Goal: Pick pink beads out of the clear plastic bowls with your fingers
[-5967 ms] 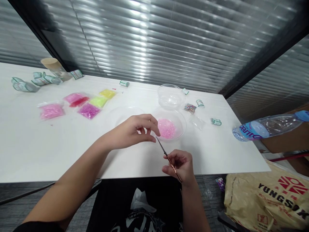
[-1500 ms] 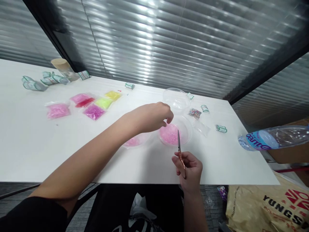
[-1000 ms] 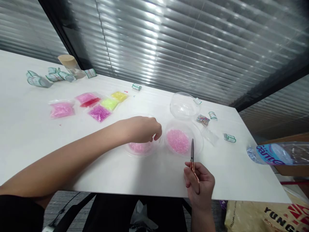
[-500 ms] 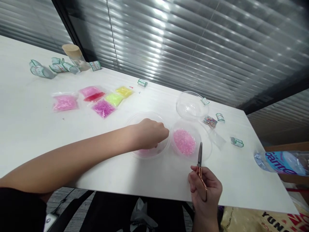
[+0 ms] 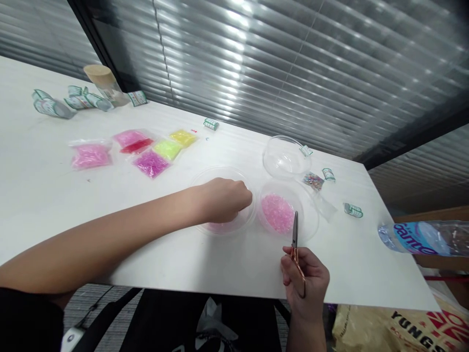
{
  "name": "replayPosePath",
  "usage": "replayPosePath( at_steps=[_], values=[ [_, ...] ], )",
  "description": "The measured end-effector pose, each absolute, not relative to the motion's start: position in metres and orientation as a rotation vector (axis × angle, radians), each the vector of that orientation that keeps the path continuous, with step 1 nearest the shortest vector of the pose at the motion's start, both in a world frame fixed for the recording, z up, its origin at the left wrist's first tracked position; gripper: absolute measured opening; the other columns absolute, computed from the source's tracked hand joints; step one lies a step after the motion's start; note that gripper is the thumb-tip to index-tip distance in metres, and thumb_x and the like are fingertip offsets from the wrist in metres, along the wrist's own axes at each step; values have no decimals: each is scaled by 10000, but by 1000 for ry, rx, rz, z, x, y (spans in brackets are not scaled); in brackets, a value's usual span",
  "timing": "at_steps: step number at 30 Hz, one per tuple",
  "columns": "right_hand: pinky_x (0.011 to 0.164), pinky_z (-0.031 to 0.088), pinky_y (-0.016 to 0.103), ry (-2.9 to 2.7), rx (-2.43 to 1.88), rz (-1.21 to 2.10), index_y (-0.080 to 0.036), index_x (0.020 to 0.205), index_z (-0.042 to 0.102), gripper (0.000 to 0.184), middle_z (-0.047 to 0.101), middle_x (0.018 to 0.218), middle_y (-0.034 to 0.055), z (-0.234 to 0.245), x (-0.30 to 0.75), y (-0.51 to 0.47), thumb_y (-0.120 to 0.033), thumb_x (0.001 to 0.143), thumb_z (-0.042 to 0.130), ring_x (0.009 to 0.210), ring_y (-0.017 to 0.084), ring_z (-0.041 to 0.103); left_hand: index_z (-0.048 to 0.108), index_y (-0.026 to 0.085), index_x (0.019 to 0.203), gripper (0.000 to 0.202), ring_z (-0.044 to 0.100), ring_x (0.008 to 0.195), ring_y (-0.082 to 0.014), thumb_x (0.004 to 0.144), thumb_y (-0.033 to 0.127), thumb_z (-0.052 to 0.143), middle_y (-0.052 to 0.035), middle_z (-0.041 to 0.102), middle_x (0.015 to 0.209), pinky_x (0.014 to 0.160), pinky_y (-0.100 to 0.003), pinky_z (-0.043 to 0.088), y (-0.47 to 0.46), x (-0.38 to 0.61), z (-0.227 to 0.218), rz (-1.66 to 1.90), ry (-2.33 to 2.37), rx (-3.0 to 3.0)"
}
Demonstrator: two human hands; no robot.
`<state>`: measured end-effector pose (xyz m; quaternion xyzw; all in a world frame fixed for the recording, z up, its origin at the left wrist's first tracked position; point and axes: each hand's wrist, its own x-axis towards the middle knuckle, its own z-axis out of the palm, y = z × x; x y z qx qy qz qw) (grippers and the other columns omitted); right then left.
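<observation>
My left hand (image 5: 227,199) is curled closed over a clear round bowl (image 5: 223,172). What its fingers hold, if anything, is hidden from above. Some pink material shows at the bowl's bottom, below the wrist. My right hand (image 5: 309,276) grips a pair of scissors (image 5: 295,232) by the copper-coloured handles, blades together and pointing up. Beyond the blades stands a second clear bowl (image 5: 306,222) with small pink pieces (image 5: 277,213) spread in it.
Bags of pink (image 5: 91,155), purple (image 5: 151,163) and yellow (image 5: 183,138) pieces lie at left. A clear bowl (image 5: 284,166) and a multicoloured packet (image 5: 313,181) are behind. Printed wrappers (image 5: 51,105) and a lidded jar (image 5: 106,85) stand farther back; a water bottle (image 5: 417,238) lies right.
The whole view has shifted slightly, moving things a little leftward in the picture. Both hands keep nearly the same pose; the left remains over its bowl and the scissors stay in the right.
</observation>
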<state>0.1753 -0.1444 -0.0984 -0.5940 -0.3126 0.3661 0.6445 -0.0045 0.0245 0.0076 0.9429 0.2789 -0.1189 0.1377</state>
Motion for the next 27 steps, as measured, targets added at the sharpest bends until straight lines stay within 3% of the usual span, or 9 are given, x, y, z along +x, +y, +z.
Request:
replayPosePath(
  at_steps=[7,13,17,22,27],
  values=[
    [272,302,157,-733,-1381,833,-150,712,723,198,479,426,-56,-97,174,-142,-291,622,829,312,53,385,555,178,655,95,484,518,-131,726,176,492,-45,586,678,458,-267,314,33,-18,31,-51,1054,2555],
    [305,323,155,-707,-1363,914,-157,727,711,200,480,447,-61,-96,173,-141,-305,648,820,340,48,392,499,182,591,102,455,525,-88,682,203,537,31,515,557,499,-234,327,33,-15,47,246,975,2470],
    [315,320,165,-713,-1353,954,-156,733,697,221,470,438,-63,-96,172,-140,-330,659,811,352,59,397,548,181,690,43,470,542,-76,707,162,514,38,551,600,508,-213,350,30,4,61,335,815,2432],
    [301,288,154,-701,-1314,971,-163,726,672,240,466,438,-70,-97,172,-139,-346,655,810,340,51,370,645,191,847,135,525,558,-85,777,190,529,28,613,648,501,-203,370,31,25,73,319,703,2428],
    [312,272,163,-738,-1282,958,-164,720,654,257,455,462,-63,-96,174,-140,-362,649,803,373,58,353,686,210,944,187,613,679,-102,848,204,526,15,699,802,626,-214,443,33,27,61,262,573,2439]
  ],
)
